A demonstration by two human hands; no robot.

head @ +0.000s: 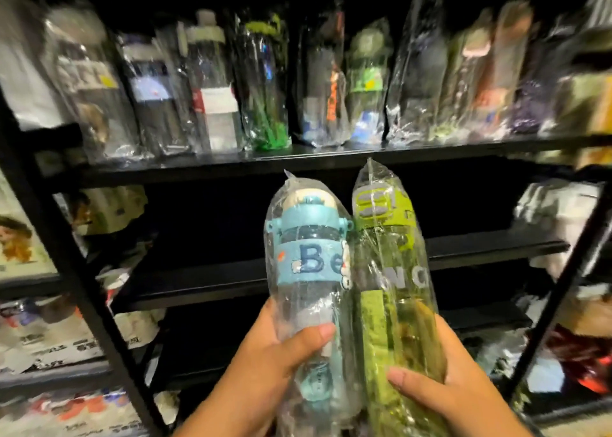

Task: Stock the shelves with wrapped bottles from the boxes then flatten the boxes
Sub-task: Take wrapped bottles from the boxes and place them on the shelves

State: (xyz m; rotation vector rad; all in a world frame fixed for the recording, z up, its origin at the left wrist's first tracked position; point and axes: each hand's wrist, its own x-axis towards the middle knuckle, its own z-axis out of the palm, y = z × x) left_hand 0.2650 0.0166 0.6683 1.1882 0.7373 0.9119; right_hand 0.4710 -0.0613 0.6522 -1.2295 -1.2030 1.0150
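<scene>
Grip, left: left hand (pixel 265 354) is curled round the lower body of the blue wrapped bottle (pixel 309 271), with the thumb lying across its front.
Grip, right: right hand (pixel 457 380) holds the lower part of the green wrapped bottle (pixel 390 281) the same way, thumb in front and fingers hidden behind.
Bottles: both are upright, caps up, in clear plastic sleeves, pressed side by side and touching. They are carried in the air in front of the rack, not resting on any board.
Nearest shelf: the middle shelf (pixel 198 281) shows a dark bare stretch directly behind the two bottles.
Shelf above: the upper shelf (pixel 231 168) carries a packed row of wrapped bottles (pixel 265 82) standing upright.
Rack edges: a black frame post (pixel 66 254) stands at the left, with wrapped white packages (pixel 559 211) at the right end of the middle level.
Boxes: none in view.
Step in hand: stocking, judged as carrying a pair to the rack.
Next move calls for: reaching forward and setting both bases flat on the middle shelf, then letting go one at a time so that neither slippery sleeve tips.
</scene>
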